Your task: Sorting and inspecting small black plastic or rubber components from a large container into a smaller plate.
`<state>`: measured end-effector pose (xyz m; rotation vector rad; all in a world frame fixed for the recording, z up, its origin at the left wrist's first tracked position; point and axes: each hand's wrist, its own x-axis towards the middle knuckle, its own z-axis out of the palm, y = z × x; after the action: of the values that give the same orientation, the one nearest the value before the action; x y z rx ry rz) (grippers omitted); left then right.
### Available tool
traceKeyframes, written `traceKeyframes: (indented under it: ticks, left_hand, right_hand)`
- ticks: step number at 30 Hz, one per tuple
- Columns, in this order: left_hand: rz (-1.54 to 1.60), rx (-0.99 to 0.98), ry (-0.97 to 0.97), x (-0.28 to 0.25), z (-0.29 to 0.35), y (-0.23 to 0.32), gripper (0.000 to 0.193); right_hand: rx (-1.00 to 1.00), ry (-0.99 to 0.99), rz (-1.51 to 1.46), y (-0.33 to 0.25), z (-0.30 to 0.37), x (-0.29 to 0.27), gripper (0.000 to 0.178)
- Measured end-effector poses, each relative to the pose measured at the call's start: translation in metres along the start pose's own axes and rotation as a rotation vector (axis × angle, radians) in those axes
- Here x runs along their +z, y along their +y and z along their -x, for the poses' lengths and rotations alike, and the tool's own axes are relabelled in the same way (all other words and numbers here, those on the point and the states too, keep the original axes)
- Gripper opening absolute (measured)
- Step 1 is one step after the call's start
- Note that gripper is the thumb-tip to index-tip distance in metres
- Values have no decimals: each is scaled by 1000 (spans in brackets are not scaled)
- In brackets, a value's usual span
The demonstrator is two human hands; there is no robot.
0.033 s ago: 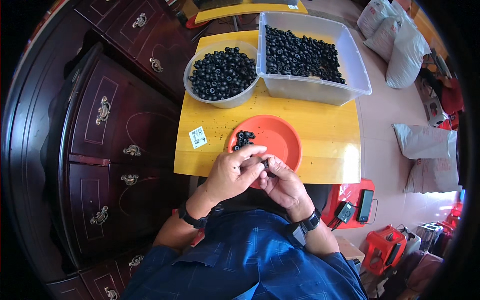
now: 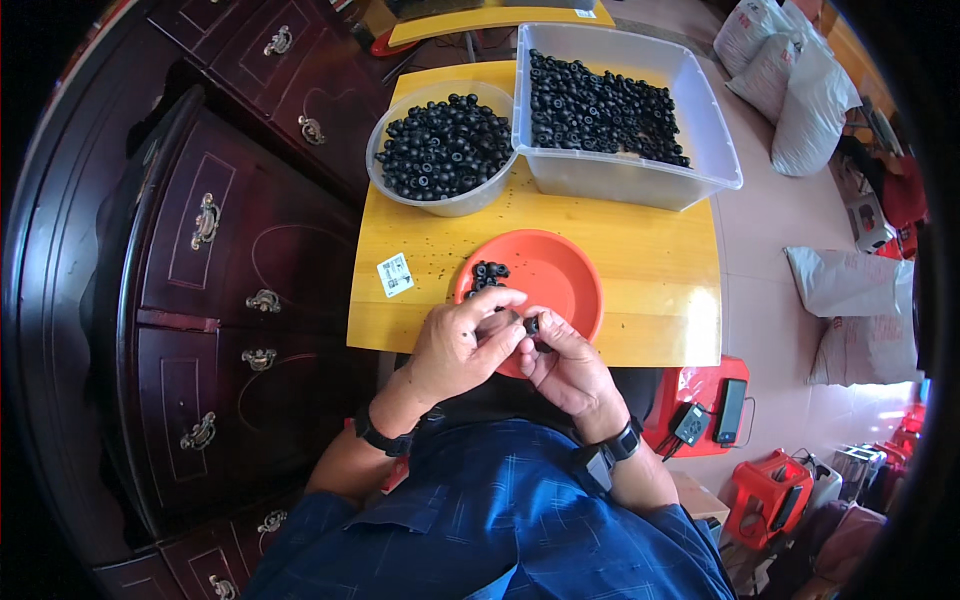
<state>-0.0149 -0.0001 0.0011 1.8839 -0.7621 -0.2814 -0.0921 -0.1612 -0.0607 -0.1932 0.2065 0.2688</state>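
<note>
Over the near rim of a round red-orange plastic tray (image 2: pixel 572 272), my two hands meet. Between its thumb and fingers my right hand (image 2: pixel 568 372) holds a small black ring-like piece (image 2: pixel 531 326) with a hole in its end. My left hand (image 2: pixel 455 340) is beside it, thumb and index finger closed close to the piece; what they pinch, if anything, is too small to make out. A small cluster of similar black pieces (image 2: pixel 488 272) lies at the tray's left side, partly hidden behind my left hand.
On the yellow table (image 2: pixel 640 260) stand a round clear tub (image 2: pixel 470 207) and a rectangular clear bin (image 2: pixel 630 178), both holding many black pieces. A white label card (image 2: pixel 395 274) lies left. Dark wooden cabinets (image 2: pixel 255 220) flank the left; white sacks (image 2: pixel 815 110) stand right.
The fingers of my left hand have shifted very slightly to the left. Otherwise both hands and the black piece stay in nearly the same place.
</note>
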Motion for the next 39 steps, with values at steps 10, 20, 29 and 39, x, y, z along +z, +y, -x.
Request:
traceKeyframes:
  ticks: [10,20,29,39]
  left_hand:
    - [-368,62,-13,-6,-1,1,39]
    - [-472,141,-21,-6,-4,1,41]
    - [-513,175,-15,-1,-5,-2,44]
    - [-468,174,-46,1,0,-7,40]
  right_hand:
    - [-3,29,31,1,-1,1,19]
    - [-1,-25,35,3,-3,-3,16]
    - [-33,-47,16,6,-5,-3,15]
    - [-89,-28,30,8,-4,2,12]
